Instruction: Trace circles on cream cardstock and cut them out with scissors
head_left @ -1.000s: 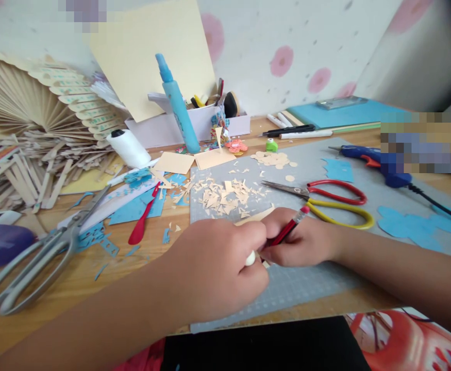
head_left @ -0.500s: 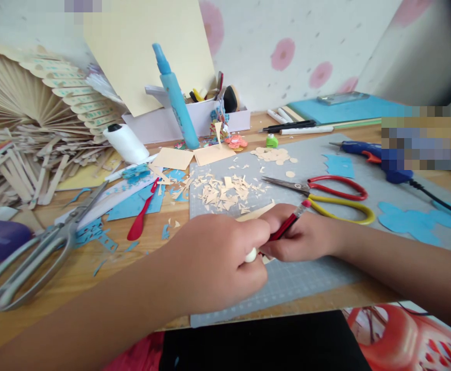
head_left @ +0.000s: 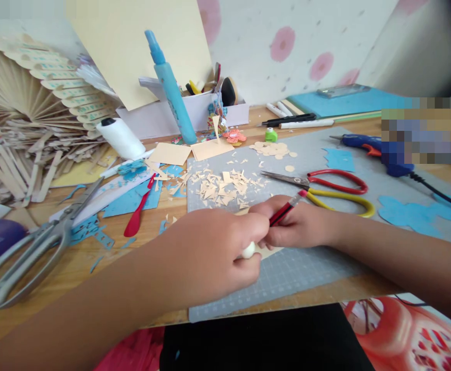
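Note:
My left hand (head_left: 210, 252) is curled into a fist over the grey cutting mat (head_left: 310, 268), fingers closed round a small white round object (head_left: 248, 250) that peeks out at the thumb. My right hand (head_left: 298, 224) meets it from the right, gripping a red and black pencil (head_left: 287, 207) like a pen, tip down toward the left hand. A piece of cream paper (head_left: 267, 251) lies under both hands, mostly hidden by them.
Red and yellow scissors (head_left: 326, 188) lie just behind my right hand, beside cream scraps (head_left: 221, 188). Large grey scissors (head_left: 35, 247) sit at the left, a blue glue gun (head_left: 376, 149) at the right, a blue glue bottle (head_left: 171, 93) and white box behind.
Both hands have stayed pressed together; the pencil has tilted a little. The view has drifted slightly, shifting the table items down and left.

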Demonstrator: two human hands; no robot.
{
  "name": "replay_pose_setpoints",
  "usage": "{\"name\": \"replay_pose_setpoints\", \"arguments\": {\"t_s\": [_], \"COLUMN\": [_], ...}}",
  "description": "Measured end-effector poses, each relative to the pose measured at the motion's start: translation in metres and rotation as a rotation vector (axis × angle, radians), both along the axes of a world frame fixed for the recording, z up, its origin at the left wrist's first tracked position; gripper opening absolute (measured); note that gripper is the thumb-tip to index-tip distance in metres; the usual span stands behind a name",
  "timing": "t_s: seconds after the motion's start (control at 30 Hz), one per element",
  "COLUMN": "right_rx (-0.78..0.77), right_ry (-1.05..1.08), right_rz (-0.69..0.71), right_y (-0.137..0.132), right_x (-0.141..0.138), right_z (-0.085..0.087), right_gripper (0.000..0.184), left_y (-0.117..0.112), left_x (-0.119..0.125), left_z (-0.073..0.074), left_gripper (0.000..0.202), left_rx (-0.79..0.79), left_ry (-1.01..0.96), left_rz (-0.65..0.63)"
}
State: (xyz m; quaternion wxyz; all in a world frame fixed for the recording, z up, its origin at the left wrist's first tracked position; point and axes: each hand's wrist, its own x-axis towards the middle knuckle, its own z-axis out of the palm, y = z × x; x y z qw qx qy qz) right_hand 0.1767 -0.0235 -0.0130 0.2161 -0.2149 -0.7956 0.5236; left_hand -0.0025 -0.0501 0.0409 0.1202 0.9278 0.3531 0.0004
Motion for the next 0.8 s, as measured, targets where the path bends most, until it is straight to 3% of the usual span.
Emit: {"name": "replay_pose_setpoints", "arguments": {"t_s": [0.2,0.4,0.57,0.8], "right_rx": [-0.101,-0.258,-0.224,-0.159], "right_ry": [-0.063,-0.155,-0.214,-0.227], "right_rz": [-0.045,-0.053,-0.029,0.040], "right_y": [0.003,0.010,0.015,0.016], "right_x": [-0.006,-0.013,-0.018,-0.024], "right_z": [0.004,0.008,0.011,0.017], "right_gripper": [0.014,0.002,0.004,0.017], "left_y": [0.003,0.003,0.002,0.001], "left_x": [-0.001,0.000,-0.002,-0.001], "left_z": [0.002,0.005,0.003,0.005], "left_gripper": [0.009,0.002,0.011,0.015], "left_rx": [-0.036,-0.035,0.038,-0.021], "left_ry": [0.002,-0.053,-0.114,-0.133], "left_rz": [-0.034,-0.073,-0.109,-0.109]}}
